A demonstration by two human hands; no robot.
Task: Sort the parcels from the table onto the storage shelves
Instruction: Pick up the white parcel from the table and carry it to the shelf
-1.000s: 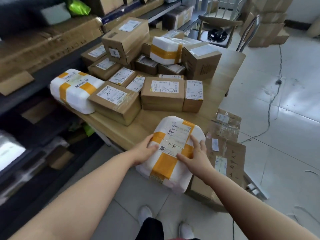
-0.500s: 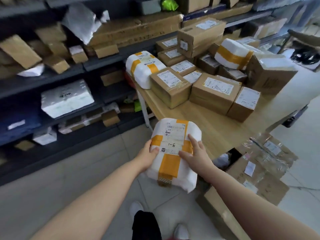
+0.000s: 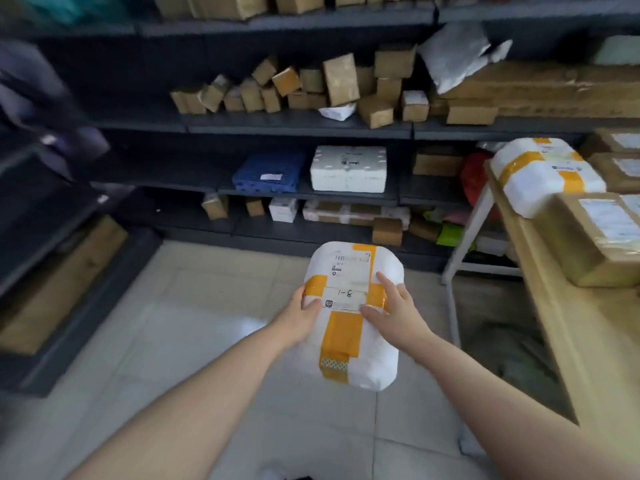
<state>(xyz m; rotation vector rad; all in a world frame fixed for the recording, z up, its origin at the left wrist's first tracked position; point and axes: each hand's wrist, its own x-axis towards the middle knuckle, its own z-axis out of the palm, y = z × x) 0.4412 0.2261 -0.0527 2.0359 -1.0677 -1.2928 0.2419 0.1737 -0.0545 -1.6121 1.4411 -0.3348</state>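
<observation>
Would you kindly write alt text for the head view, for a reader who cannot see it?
The left hand and right hand hold a white, orange-taped parcel marked 1-8 above a tiled floor. Dark shelves of boxes stand ahead; a wooden table with parcels is at right.

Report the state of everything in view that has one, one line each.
marked parcel, held in the air above the floor, label up.
left hand, grips the parcel's left edge.
right hand, holds its right side, thumb on the label.
second parcel, lying on the table, at its end.
brown box, taped shut, label up, on the table.
foam box, closed, sitting on a shelf.
</observation>
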